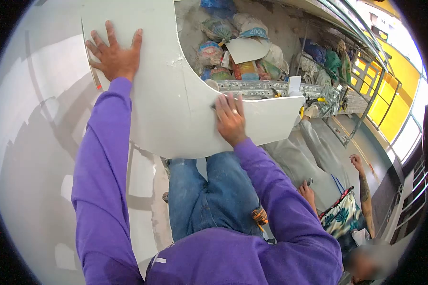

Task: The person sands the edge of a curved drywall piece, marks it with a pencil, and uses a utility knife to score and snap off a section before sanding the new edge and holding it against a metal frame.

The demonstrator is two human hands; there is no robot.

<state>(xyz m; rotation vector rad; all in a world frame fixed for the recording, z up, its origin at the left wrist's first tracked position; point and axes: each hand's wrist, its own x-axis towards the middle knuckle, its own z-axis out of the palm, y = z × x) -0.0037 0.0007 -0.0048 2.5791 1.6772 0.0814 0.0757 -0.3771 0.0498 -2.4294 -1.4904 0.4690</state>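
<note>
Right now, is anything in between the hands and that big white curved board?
No, nothing visible. The left hand lies flat on the curved board near its top, and the right hand presses on it at its inner curved edge. Something small and dark beside that hand is too small to tell.

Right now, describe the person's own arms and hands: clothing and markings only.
Both arms wear long purple sleeves, the left sleeve and right sleeve reaching the wrists. The left hand and right hand are bare, without gloves. No markings show on the sleeves.
</note>
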